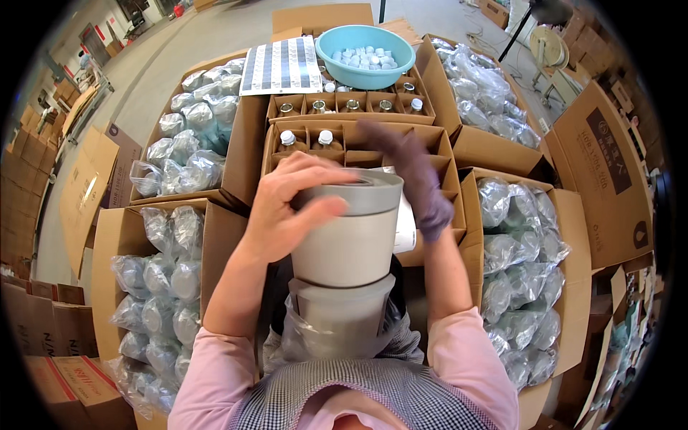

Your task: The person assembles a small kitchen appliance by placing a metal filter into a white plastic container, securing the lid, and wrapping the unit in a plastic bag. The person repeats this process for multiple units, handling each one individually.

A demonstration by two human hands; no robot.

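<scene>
A tall grey cylindrical container (345,247), with a darker grey rim, stands upright in front of my body. My bare left hand (287,204) is at its left upper side, thumb and fingers apart over the rim. The fingertips are a little blurred. To the right of the container is my right hand (419,179) in a purple-brown glove, its fingers smeared by motion. A white rounded thing (406,226) shows beside the container, mostly hidden behind it. Clear plastic film (308,337) hangs round a second grey container part (340,308) below.
Ahead, divided cartons (351,117) hold glass bottles, some white-capped (325,138). A light blue basin (365,79) of white caps and a label sheet (281,66) lie on the farther carton. Cartons of film-wrapped glassware (161,287) (519,272) flank me on both sides.
</scene>
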